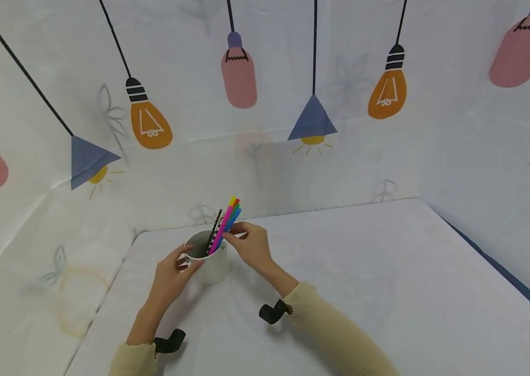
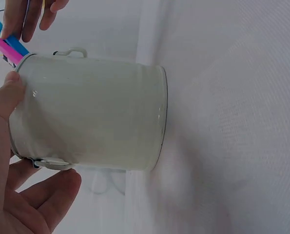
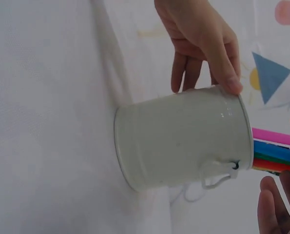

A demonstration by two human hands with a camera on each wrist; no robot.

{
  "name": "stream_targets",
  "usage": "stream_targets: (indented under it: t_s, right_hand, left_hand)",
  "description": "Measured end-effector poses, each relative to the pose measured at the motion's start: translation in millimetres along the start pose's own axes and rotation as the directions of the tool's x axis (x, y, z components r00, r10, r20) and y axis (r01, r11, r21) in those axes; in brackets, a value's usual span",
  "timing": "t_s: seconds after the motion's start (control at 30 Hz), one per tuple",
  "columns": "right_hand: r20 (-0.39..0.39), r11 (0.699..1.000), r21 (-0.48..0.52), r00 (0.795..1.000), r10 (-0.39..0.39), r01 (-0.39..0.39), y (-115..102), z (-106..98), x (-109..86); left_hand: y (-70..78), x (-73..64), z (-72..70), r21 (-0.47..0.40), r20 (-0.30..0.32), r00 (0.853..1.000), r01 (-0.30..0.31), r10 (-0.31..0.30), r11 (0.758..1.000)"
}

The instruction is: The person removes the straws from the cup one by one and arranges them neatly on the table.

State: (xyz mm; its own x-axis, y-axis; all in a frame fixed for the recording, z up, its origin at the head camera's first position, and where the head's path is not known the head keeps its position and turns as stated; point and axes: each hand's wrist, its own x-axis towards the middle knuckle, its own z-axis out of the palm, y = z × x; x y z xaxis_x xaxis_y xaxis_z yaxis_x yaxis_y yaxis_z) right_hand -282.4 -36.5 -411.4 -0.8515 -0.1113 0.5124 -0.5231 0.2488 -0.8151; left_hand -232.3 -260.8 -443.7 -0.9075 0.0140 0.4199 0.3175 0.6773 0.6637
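Note:
A small white metal pail [image 1: 214, 270] stands upright on the white table, with pens leaning out of its mouth. My left hand [image 1: 171, 275] holds the pail by its rim, thumb on the near side and fingers at the far left. At the opposite side, my right hand [image 1: 253, 247] pinches the blue marker [image 1: 232, 219] just above the rim. Beside it lean a pink marker [image 3: 276, 137], green, red and yellow ones, and black-and-white patterned pencils [image 1: 214, 232]. Small side handles [image 2: 54, 164] show on the pail. The lower ends of the pens are hidden inside it.
The white tabletop [image 1: 340, 282] stretches to the right and front of the pail. Behind it hangs a white cloth wall [image 1: 274, 172] printed with lamps and bulbs. Black camera mounts [image 1: 272, 312] sit at both wrists.

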Motion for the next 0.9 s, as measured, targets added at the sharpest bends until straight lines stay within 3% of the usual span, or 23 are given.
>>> stream_targets:
  t_s: [0.23,0.47,0.67,0.9]
  right_hand:
    - [0.018,0.994,0.073,0.996,0.084,-0.085,0.3,8.9,-3.4]
    - [0.030,0.992,0.112,0.998,0.056,-0.059,-3.6,6.5,-7.7]
    - [-0.027,0.985,0.173,1.000,-0.012,0.016,-13.4,-13.5,-1.3]
    - [-0.116,0.932,0.349,0.991,-0.061,0.098,-49.3,-51.9,0.9]
  left_hand:
    - [-1.3,-0.3,1.4,-0.024,-0.012,1.000,0.006,-0.007,1.000]
    - [-1.1,1.0,2.0,-0.053,-0.045,0.998,0.032,-0.035,0.998]
    - [2.6,5.6,2.4,-0.058,-0.054,0.998,0.041,-0.044,0.997]
    - [0.8,3.7,-0.8,-0.059,-0.020,0.998,0.064,-0.065,0.996]
